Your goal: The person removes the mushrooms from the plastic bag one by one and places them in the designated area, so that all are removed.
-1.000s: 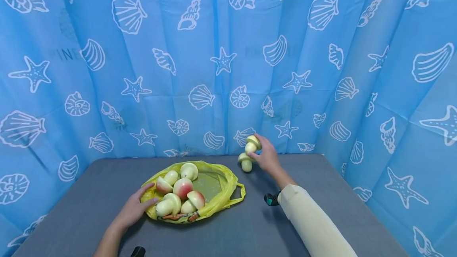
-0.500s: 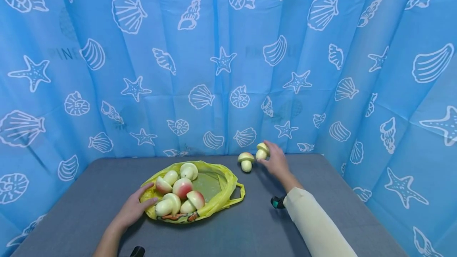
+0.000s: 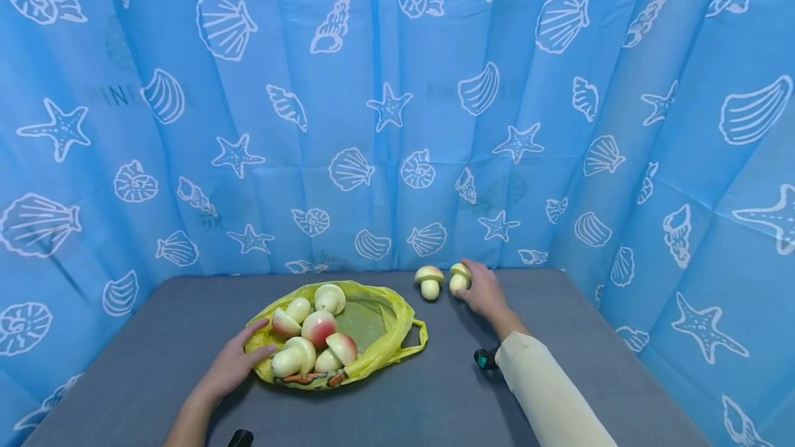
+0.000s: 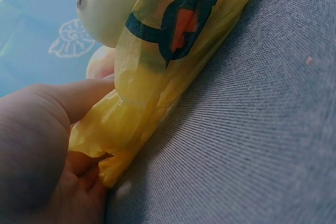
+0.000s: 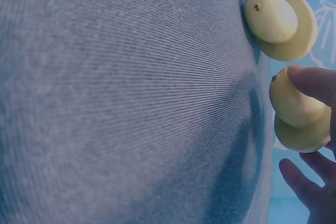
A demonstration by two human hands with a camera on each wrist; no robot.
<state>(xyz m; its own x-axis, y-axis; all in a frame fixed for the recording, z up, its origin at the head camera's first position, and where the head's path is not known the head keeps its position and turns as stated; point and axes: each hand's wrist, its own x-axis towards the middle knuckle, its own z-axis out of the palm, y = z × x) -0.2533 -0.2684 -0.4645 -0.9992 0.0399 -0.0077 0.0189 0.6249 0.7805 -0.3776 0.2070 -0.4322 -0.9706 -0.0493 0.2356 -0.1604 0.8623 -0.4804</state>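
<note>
At the back of the table my right hand [image 3: 486,294] holds a pale toy mushroom [image 3: 459,277] between thumb and fingers, its stem pointing down. In the right wrist view the thumb lies on the stem of this mushroom [image 5: 296,103], close over the tabletop. A second mushroom [image 3: 429,282] stands on its stem just to the left, a small gap away. My left hand [image 3: 231,365] grips the left rim of a yellow plastic bag [image 3: 397,340], thumb on one side of the film [image 4: 105,129] and fingers on the other. Several mushrooms [image 3: 319,328], some with reddish caps, lie in the bag.
The grey cloth-covered table [image 3: 435,399] ends at the back against a blue curtain [image 3: 385,212] with white shell prints. A bag handle loop [image 3: 415,345] sticks out to the right. A black wrist strap piece [image 3: 486,359] hangs by the right sleeve [image 3: 553,392].
My right hand has carried the mushroom from above the standing one to the right and down beside it. The left hand and the bag have stayed in place.
</note>
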